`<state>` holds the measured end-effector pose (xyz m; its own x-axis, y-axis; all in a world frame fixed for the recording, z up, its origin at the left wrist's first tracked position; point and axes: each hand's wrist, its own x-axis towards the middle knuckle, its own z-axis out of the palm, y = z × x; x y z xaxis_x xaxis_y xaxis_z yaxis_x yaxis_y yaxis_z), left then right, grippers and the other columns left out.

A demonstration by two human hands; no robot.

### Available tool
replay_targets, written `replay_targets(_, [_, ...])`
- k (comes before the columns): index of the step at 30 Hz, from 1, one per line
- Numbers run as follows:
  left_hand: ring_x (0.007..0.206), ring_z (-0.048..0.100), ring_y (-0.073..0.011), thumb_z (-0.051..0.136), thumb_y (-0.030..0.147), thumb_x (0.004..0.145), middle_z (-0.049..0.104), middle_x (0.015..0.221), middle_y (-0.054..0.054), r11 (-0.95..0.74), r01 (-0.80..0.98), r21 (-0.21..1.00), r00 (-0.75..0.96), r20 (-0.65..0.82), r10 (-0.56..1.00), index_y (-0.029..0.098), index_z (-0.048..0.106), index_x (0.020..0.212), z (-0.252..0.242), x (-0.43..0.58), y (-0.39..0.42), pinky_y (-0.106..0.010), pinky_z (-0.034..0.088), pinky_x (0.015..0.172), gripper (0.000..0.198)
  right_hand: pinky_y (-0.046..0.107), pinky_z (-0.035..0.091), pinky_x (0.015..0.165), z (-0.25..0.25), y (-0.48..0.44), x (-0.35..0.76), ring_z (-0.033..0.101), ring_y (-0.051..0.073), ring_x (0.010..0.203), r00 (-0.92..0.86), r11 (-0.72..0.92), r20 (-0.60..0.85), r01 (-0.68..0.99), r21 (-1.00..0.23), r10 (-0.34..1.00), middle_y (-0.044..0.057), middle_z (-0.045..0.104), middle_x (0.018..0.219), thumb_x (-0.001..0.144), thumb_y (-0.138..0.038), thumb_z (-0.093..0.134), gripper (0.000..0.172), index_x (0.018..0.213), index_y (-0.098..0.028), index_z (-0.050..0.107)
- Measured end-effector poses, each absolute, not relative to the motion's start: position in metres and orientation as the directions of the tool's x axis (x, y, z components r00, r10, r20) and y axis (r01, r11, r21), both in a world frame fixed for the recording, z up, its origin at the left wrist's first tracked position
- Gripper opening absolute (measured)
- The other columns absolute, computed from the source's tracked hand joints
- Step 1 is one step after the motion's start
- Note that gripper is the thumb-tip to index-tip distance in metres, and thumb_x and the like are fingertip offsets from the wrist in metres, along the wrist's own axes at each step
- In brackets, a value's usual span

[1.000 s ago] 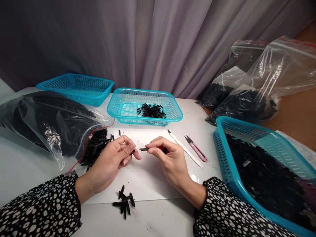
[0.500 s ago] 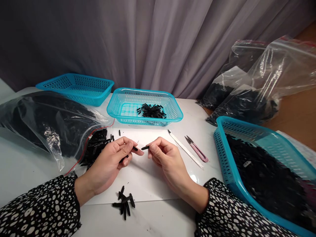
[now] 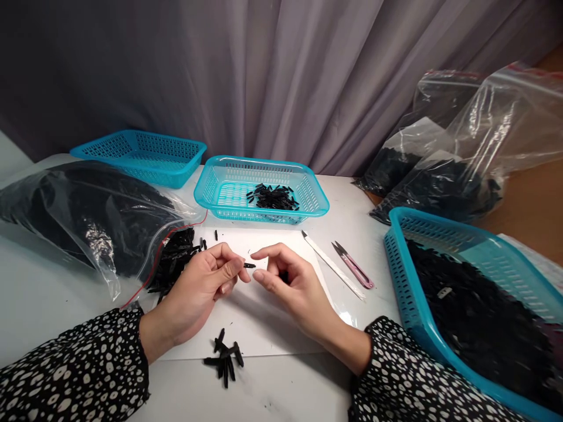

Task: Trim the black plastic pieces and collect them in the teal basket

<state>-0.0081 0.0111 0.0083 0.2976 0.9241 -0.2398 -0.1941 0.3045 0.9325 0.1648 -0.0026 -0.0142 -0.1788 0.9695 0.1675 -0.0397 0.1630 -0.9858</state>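
Presently, my left hand (image 3: 210,282) pinches a slim black piece (image 3: 249,265) above the counter (image 3: 176,390), well in from its far edge; my right hand (image 3: 294,284) has thumb and forefinger parted, its other fingers' hold unclear. Slack fingertips could drop the piece.
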Motion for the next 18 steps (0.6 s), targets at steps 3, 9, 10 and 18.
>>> replay_targets(3, [0.052, 0.035, -0.0068, 0.085, 0.045, 0.071, 0.066, 0.064, 0.002, 0.311, -0.197, 0.930, 0.322, -0.238, 0.916, 0.017, 0.058, 0.070, 0.0092, -0.0079, 0.0100, -0.023, 0.022, 0.051, 0.039, 0.027, 0.029, 0.051, -0.0157, -0.0053, 0.1632, 0.033, 0.012, 0.051, -0.162, 0.203, 0.194, 0.045, -0.978, 0.968, -0.008, 0.038, 0.056, 0.087, -0.025, 0.064, 0.012, 0.095, -0.020, 0.071])
replay_targets(9, [0.059, 0.042, -0.0088, 0.073, 0.045, 0.083, 0.065, 0.070, 0.000, 0.364, -0.229, 0.903, 0.327, -0.281, 0.902, 0.017, 0.066, 0.081, 0.0088, -0.0091, 0.0111, -0.022, 0.028, 0.053, 0.029, 0.027, 0.036, 0.054, -0.0167, -0.0014, 0.1648, 0.041, 0.014, 0.056, -0.067, 0.152, 0.152, -0.002, -0.988, 0.986, -0.003, 0.053, 0.060, 0.083, -0.028, 0.069, 0.010, 0.083, -0.021, 0.075])
replay_targets(10, [0.062, 0.045, -0.0097, 0.072, 0.039, 0.084, 0.065, 0.073, -0.001, 0.370, -0.249, 0.895, 0.313, -0.287, 0.905, 0.017, 0.068, 0.084, 0.0090, -0.0090, 0.0117, -0.022, 0.032, 0.055, 0.023, 0.028, 0.039, 0.056, -0.0165, -0.0003, 0.1656, 0.044, 0.015, 0.058, -0.052, 0.151, 0.152, -0.010, -0.988, 0.987, -0.002, 0.057, 0.062, 0.082, -0.030, 0.069, 0.010, 0.081, -0.021, 0.075])
replay_targets(18, [0.063, 0.048, -0.0101, 0.069, 0.024, 0.084, 0.064, 0.075, -0.002, 0.246, -0.191, 0.950, 0.283, -0.186, 0.941, 0.015, 0.071, 0.089, 0.0077, -0.0085, 0.0146, -0.022, 0.032, 0.053, 0.011, 0.027, 0.032, 0.054, -0.0178, 0.0024, 0.1681, 0.033, 0.011, 0.053, -0.004, 0.078, 0.078, -0.097, -0.992, 0.997, -0.006, 0.047, 0.057, 0.082, -0.039, 0.072, 0.020, 0.076, -0.020, 0.073])
